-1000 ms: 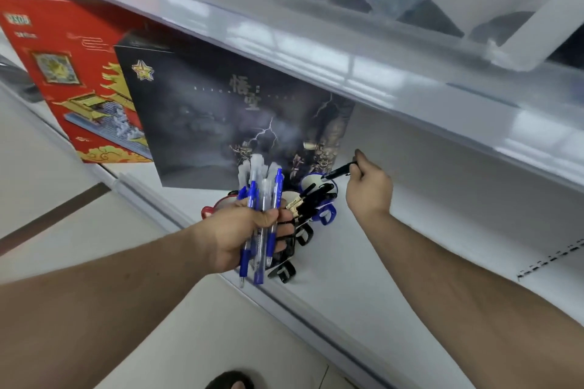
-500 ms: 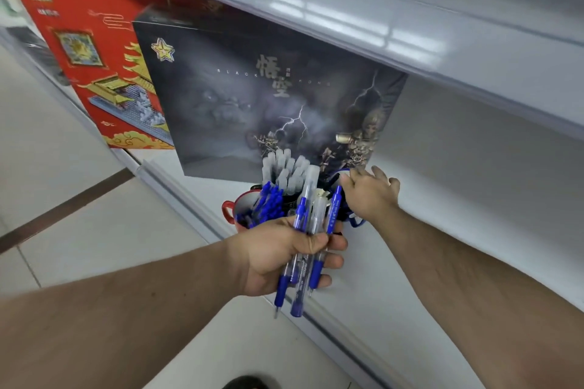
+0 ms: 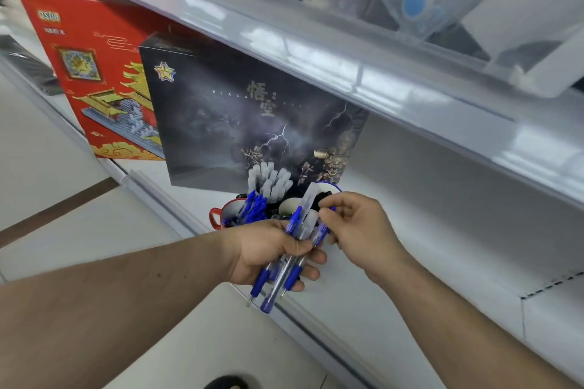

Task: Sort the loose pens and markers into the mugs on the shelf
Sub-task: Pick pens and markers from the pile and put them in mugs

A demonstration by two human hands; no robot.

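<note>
From the head view, the left hand grips a bundle of blue pens just in front of the mugs on the shelf. The right hand seems to pinch one pen's top, its fingers curled. Pulling it free could drag neighbours loose onto the floor.

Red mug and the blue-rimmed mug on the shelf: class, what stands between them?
In the head view, a dark mug stands between the red mug and the blue-rimmed mug; its contents are hard to tell.
</note>
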